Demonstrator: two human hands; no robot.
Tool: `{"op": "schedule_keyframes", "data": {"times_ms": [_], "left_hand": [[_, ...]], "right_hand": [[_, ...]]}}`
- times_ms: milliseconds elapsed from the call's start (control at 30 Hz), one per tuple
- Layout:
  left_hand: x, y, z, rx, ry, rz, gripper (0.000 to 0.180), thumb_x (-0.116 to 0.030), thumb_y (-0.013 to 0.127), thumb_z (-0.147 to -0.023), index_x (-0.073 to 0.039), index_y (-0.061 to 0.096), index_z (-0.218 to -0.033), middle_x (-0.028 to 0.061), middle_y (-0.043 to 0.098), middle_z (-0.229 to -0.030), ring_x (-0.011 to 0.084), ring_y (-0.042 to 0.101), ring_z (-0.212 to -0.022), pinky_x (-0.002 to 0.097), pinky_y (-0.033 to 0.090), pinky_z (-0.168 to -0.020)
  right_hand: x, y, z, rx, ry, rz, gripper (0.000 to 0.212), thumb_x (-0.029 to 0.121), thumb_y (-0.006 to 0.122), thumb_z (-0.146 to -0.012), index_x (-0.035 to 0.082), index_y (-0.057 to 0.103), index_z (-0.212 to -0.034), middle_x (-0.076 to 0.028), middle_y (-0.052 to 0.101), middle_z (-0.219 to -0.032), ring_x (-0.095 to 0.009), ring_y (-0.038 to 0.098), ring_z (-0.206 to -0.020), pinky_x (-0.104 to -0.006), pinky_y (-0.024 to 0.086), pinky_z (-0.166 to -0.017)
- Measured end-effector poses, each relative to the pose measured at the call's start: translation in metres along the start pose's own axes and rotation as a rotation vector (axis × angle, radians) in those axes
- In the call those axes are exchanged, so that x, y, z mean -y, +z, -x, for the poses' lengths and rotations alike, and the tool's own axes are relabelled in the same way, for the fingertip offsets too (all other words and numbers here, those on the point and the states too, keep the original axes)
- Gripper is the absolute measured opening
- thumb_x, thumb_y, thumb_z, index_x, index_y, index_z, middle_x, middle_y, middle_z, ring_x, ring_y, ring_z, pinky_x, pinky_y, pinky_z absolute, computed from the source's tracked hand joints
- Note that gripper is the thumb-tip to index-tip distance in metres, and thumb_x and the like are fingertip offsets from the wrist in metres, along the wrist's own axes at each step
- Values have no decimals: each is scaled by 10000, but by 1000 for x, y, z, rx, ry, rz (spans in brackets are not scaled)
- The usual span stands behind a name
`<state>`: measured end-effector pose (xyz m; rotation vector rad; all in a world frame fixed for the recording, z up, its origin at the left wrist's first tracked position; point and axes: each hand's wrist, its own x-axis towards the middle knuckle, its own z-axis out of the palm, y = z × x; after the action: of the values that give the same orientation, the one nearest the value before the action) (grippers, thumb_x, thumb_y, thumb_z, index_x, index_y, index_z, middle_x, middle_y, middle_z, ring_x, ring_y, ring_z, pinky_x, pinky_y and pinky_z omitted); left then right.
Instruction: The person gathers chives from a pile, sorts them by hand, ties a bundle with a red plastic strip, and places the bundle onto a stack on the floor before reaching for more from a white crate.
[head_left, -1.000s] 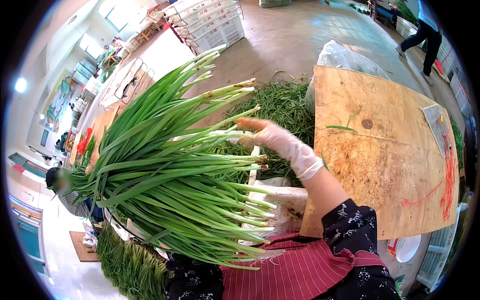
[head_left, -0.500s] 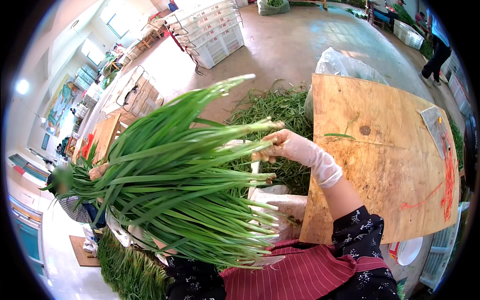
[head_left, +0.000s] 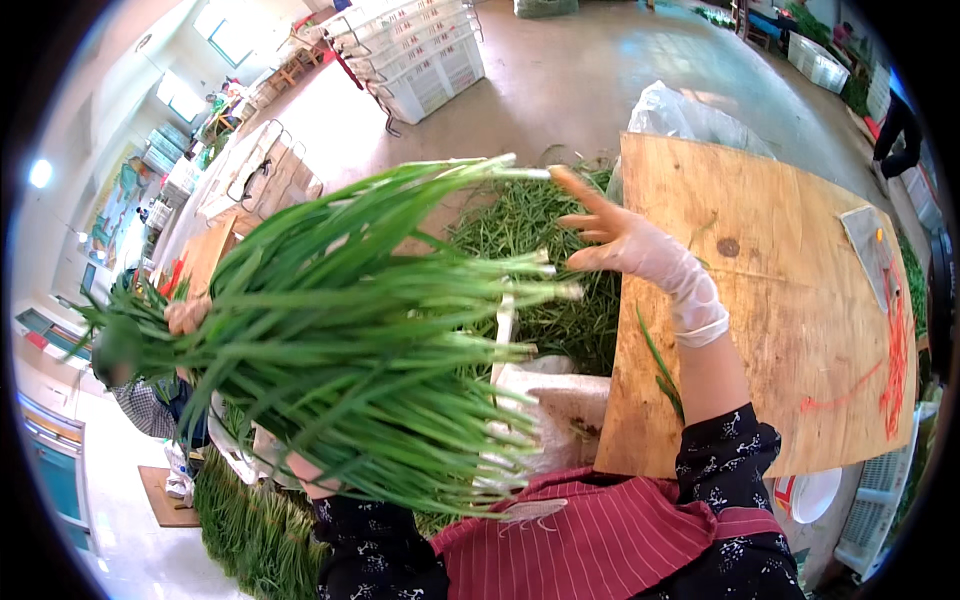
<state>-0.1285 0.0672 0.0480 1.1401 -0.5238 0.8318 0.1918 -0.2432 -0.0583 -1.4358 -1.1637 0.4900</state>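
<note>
My left hand (head_left: 187, 315) is closed around the leafy end of a large bunch of garlic chives (head_left: 350, 330), long flat green leaves with pale stalk ends. The bunch fans out toward the right in front of me, covering much of my left forearm. My right hand (head_left: 640, 245), in a thin translucent glove, is open with its fingers spread. It is just right of the stalk ends, and the extended index finger is close to the tip of the uppermost stalk. A loose green leaf (head_left: 658, 365) hangs beside my right forearm.
At right is a wooden board (head_left: 750, 300) with red ties (head_left: 895, 370) and a flat tray (head_left: 868, 255). Leaf scraps (head_left: 560, 225) lie heaped beyond the bunch. More chives (head_left: 250, 520) lie at lower left. Stacked white crates (head_left: 430, 75) stand farther off; a person (head_left: 898, 135) is at far right.
My right hand has moved up and right off the stalk ends, and its fingers have spread. A loose leaf now shows by my right forearm. My left hand keeps its hold on the bunch.
</note>
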Motion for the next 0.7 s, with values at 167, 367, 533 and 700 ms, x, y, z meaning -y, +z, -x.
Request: {"op": "schedule_keyframes", "data": {"times_ms": [167,367,533,700], "left_hand": [[33,-6,-6,-39,-80,-48,463,-382,422,-865,-43,509,-1167,138,555,-1135,256,545,-1010,412,446,-895],[48,-28,-30,-332,-231,-166,422,-361,421,-866,-48,532,-1125,133,578,-1088,252,567,-952,395,462,-871],[95,-27,-55,-916,-180,-505,289,-277,454,-841,-61,595,-971,108,620,-966,265,596,-831,380,498,-768],[97,-18,-54,-1016,-269,-509,313,-328,486,-798,-79,578,-964,99,624,-924,271,593,-818,403,490,-734]], "right_hand": [[-2,34,-19,76,315,-150,230,164,612,-838,12,620,-1012,-43,645,-760,-102,591,-644,-222,500,-629],[-20,31,16,17,94,-635,469,174,597,-841,116,450,-1283,-152,545,-1154,-238,574,-1000,-319,511,-813],[-13,70,15,264,112,-728,615,193,668,-768,73,393,-1305,-133,510,-1216,-239,569,-999,-323,513,-775],[10,48,-2,215,226,-947,409,202,516,-881,-21,458,-1218,-156,575,-1105,-237,634,-827,-271,521,-668]]}}
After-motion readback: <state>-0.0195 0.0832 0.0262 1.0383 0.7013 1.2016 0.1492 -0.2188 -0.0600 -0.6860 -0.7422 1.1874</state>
